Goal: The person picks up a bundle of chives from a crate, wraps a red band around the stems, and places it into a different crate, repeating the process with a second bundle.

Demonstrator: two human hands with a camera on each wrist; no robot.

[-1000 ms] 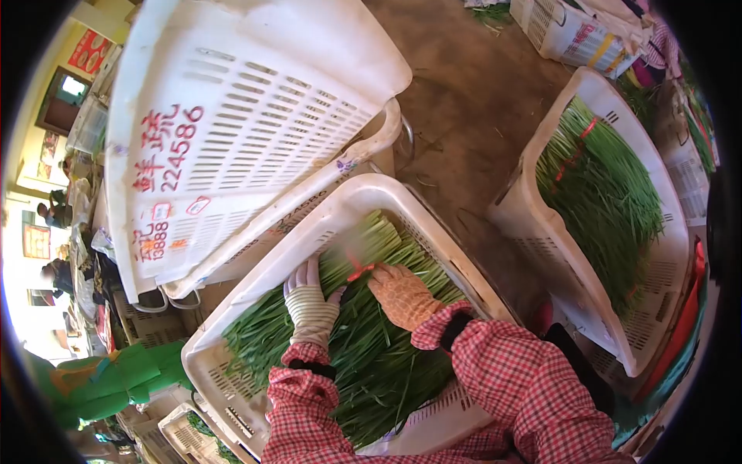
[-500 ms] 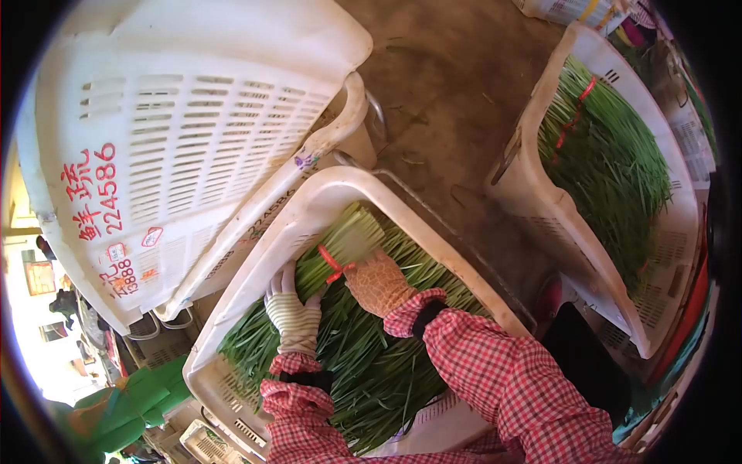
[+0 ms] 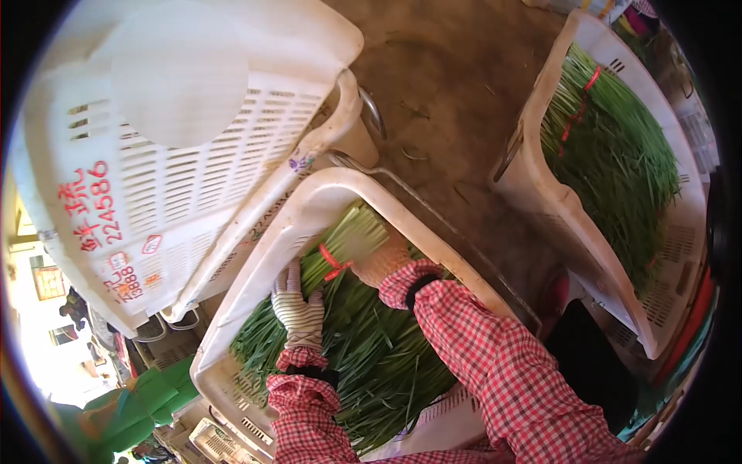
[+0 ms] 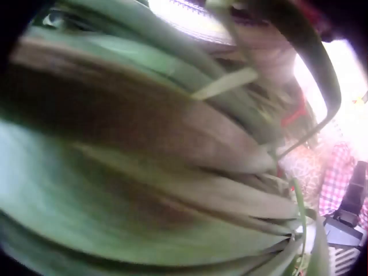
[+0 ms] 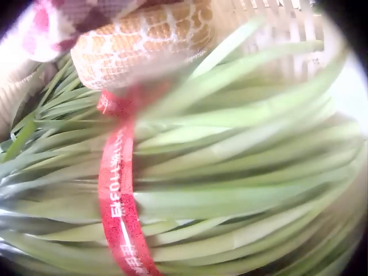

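A bundle of green stalks (image 3: 315,267) with a red band (image 3: 331,261) lies at the upper part of the near white crate (image 3: 232,313), over loose-looking long leaves (image 3: 379,363). My left hand (image 3: 298,308), in a striped glove, holds the bundle's left side, thumb on one side and fingers on the other. The right hand (image 3: 382,263), in an orange patterned glove (image 5: 141,43), is curled round the bundle's right side by the band; its fingertips are partly hidden. Blurred leaves (image 4: 172,172) fill the left wrist view. The printed band (image 5: 119,190) crosses the stalks in the right wrist view.
Stacked white crates (image 3: 185,178) with red writing stand at the upper left. Another crate (image 3: 556,185) at the right holds banded greens (image 3: 618,170). Brown floor (image 3: 448,100) lies between them. Green material (image 3: 143,402) is at the lower left.
The banded bundle has shifted left and been raised from among the leaves, with both hands moving along. The head view has turned, so the stacked crates appear further left.
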